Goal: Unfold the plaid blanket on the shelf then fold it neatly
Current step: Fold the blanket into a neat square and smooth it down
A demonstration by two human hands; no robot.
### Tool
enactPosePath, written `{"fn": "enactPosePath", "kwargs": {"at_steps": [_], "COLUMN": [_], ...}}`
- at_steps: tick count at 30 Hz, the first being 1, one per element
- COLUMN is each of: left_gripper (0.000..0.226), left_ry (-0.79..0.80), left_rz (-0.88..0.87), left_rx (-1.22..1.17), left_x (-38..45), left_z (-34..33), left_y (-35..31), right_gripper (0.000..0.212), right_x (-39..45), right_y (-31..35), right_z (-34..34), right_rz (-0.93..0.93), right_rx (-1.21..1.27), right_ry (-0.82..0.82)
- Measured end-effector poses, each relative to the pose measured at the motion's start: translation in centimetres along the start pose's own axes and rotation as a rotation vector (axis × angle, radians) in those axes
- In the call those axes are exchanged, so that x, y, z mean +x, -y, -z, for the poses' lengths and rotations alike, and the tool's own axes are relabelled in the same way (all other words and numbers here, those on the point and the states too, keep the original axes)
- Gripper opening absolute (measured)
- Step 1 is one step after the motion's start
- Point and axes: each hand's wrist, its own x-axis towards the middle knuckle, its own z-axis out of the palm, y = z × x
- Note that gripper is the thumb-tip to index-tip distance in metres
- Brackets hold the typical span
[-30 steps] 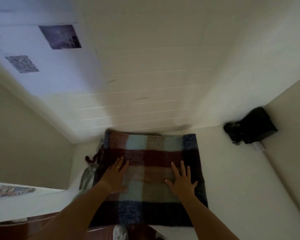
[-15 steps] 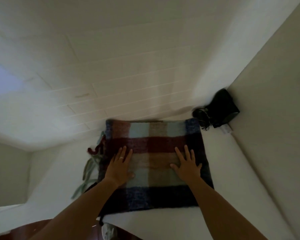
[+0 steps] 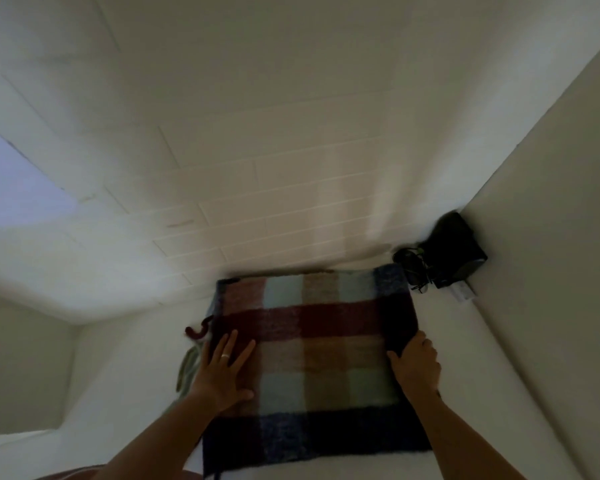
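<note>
Head view of a white shelf [image 3: 482,393] set in a corner between pale walls. The plaid blanket [image 3: 312,358] lies on it as a squared, folded pad, its far edge against the back wall and its near edge at the shelf lip.

Left hand [image 3: 222,370]: palm down on the left part of the pad, fingers [image 3: 238,353] spread and released, pressing flat and grasping nothing; a ring shows on one finger. Beyond and to the left of these fingertips a dark red fringe strand [image 3: 198,331] curls out past the blanket edge, and pale green fringe strands [image 3: 187,367] trail beside the wrist.

Right hand [image 3: 414,367]: at the right edge of the pad, fingers curled over the dark border. They look to be clenched on that edge, though the tips are hidden by the cloth, so the grip itself cannot be confirmed.

Beyond the right fingertips, just past the far right corner of the blanket, a black device [image 3: 456,249] with tangled cords [image 3: 413,270] sits in the corner.

Progress, as a judgement: the blanket appears in a neat folded state, plaid bands aligned and edges nearly square. Whether unfolding is already done cannot be read here. If it is, only smoothing and tucking the loose fringe on the left remain; if not, the whole sequence is ahead
</note>
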Motion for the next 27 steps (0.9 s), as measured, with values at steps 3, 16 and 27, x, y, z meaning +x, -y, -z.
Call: {"fn": "enactPosePath", "kwargs": {"at_steps": [3,16,27], "left_gripper": [0.123,0.069,0.057], "left_ry": [-0.105,0.266,-0.061], "left_rz": [-0.002,-0.055,0.389], "left_rx": [0.002,-0.259,-1.664], "left_x": [0.3,2.6,-0.4], "left_z": [2.5,5.0,9.5], "left_y": [-1.7,-1.9,0.1], "right_gripper": [0.087,0.061,0.069], "right_x": [-0.6,-6.0,-22.6], "right_y": [0.9,6.9,24.3], "right_z": [0.9,3.4,-0.7], "right_rz": [-0.015,0.096,0.617], "right_rx": [0.007,0.068,-0.007], "right_ry": [-0.028,-0.04,0.225]}}
